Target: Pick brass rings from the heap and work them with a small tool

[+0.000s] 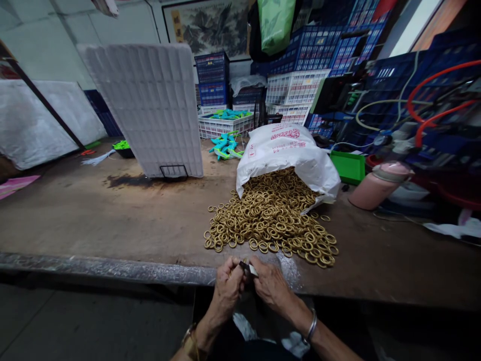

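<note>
Both hands meet just off the table's front edge. My left hand (228, 282) is closed in a pinch, and what it pinches is too small to make out; a ring may be there. My right hand (271, 283) is closed on a small tool (249, 268) with a dark tip and a pale part, which points toward my left fingers. Beyond the hands a heap of gold-coloured rings (268, 220) spreads over the brown table (112, 220). The rings spill from the open mouth of a white sack (285, 150) with red print.
A grey-white ribbed panel (150, 105) stands upright at the left. Turquoise and green pieces (225, 145) lie behind the sack. To the right are a green tray (347, 167), a pink bottle (379, 185) and red tubing (421, 115). Crates (298, 87) are stacked behind.
</note>
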